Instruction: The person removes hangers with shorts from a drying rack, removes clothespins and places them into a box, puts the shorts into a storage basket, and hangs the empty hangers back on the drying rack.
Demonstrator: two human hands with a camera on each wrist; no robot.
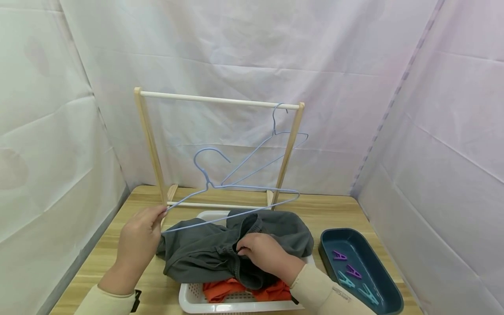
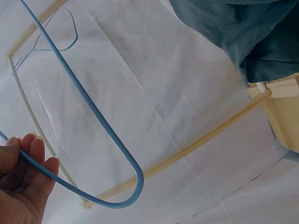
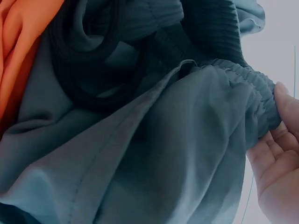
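Note:
My left hand pinches one end of a light blue wire hanger between thumb and fingers. Its hook points up, and the lower bar crosses in front of a heap of dark grey pants. In the left wrist view, the rounded hanger corner extends past the fingertips. With my right hand I grip the pants at their gathered elastic waistband, thumb on one side and fingers on the other. A black drawstring loops near the waist opening. The pants lie bunched over a white basket.
Orange cloth lies in the basket under the pants. Behind stands a wooden rack, a second blue hanger hanging at its right end. On the right, a dark blue tray holds purple clothespins and teal clothespins.

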